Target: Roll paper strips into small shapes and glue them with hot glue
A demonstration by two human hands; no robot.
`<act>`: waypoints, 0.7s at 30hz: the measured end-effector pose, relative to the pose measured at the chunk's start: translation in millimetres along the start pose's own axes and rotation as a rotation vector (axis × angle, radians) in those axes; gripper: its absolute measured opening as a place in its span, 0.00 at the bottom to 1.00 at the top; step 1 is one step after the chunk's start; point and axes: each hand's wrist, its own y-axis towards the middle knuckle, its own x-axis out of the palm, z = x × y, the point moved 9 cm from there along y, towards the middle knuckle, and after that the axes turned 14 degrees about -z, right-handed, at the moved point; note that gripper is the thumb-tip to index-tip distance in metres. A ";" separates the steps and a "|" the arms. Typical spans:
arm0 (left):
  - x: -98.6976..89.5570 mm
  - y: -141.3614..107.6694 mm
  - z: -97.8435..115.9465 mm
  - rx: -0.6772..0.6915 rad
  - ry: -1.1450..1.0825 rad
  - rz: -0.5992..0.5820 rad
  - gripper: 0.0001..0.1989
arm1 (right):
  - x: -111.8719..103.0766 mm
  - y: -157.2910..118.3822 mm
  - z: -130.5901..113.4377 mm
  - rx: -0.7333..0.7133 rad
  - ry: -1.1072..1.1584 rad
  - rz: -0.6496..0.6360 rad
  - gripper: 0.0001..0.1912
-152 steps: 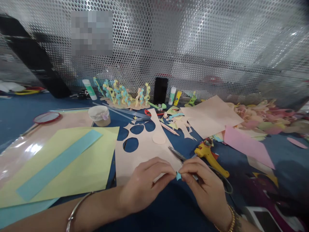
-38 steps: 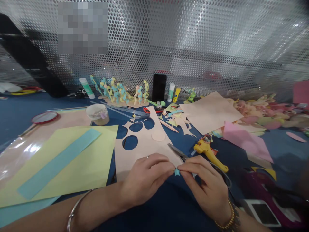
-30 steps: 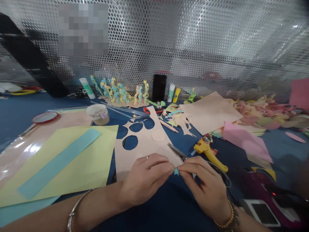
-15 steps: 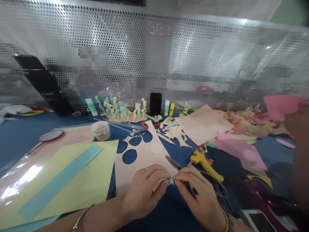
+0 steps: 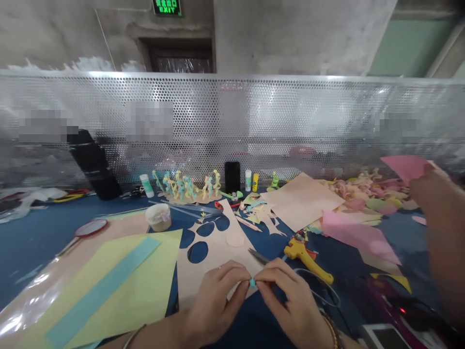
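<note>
A tiny blue paper piece (image 5: 252,282) is pinched between the fingertips of my left hand (image 5: 221,300) and my right hand (image 5: 290,303). Both hands are closed on it, at the lower middle of the view. Under and behind them lies a pale pink sheet (image 5: 214,261) with several round holes cut in it. Scissors (image 5: 258,257) rest beside my right hand, their handles hidden by it. To the left, a blue paper strip (image 5: 105,291) lies across a yellow sheet (image 5: 160,266).
Yellow glue gun (image 5: 307,261) with a cord on the right; white tub (image 5: 159,217) and round red-rimmed lid (image 5: 91,228) on the left. Curled-paper models (image 5: 189,186), glue sticks and a phone (image 5: 232,177) stand behind. Another person's arm (image 5: 436,208) reaches over pink paper at right.
The camera view has tilted up, showing more wall and an exit sign. Both my hands still pinch the blue piece. The other person's arm shows further into view with the pink sheet.
</note>
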 end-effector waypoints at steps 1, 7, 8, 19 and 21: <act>-0.4 -0.2 1.1 0.005 0.000 0.006 0.08 | 0.5 -0.4 -0.1 -0.001 0.003 0.003 0.08; -1.4 -0.3 3.4 0.002 0.005 0.012 0.07 | 2.0 -2.6 -3.0 -0.024 0.014 0.003 0.08; -1.1 -0.3 3.3 -0.002 0.005 0.008 0.07 | 2.3 -2.7 -3.1 -0.023 0.017 -0.002 0.08; -0.3 0.7 -1.5 -0.047 -0.025 0.000 0.07 | -2.6 -2.0 -1.0 -0.017 -0.018 0.035 0.06; 0.3 1.0 -2.8 -0.053 -0.027 -0.002 0.07 | -3.0 -2.1 1.1 -0.008 -0.033 0.035 0.06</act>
